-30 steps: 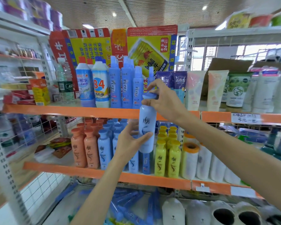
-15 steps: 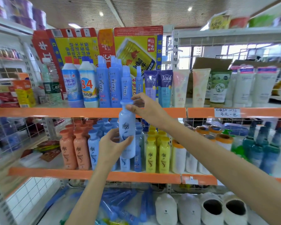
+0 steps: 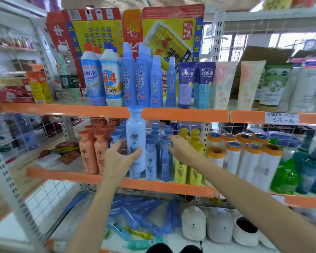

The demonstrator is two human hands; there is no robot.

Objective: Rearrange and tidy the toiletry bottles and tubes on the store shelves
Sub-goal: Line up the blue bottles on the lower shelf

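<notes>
My left hand grips a pale blue bottle upright in front of the middle shelf, its cap level with the upper shelf's orange edge. My right hand reaches with relaxed fingers among the small blue bottles on that shelf, touching their tops and holding nothing. Orange bottles stand to the left, yellow bottles to the right.
The upper shelf carries cleaner bottles, tall blue spray bottles and tubes. White rolls and green bottles fill the middle shelf's right. Blue tubes and white slippers lie below.
My right hand let go of the pale blue bottle's cap and dropped down to the small blue bottles. My left hand lowered the bottle slightly toward the middle shelf.
</notes>
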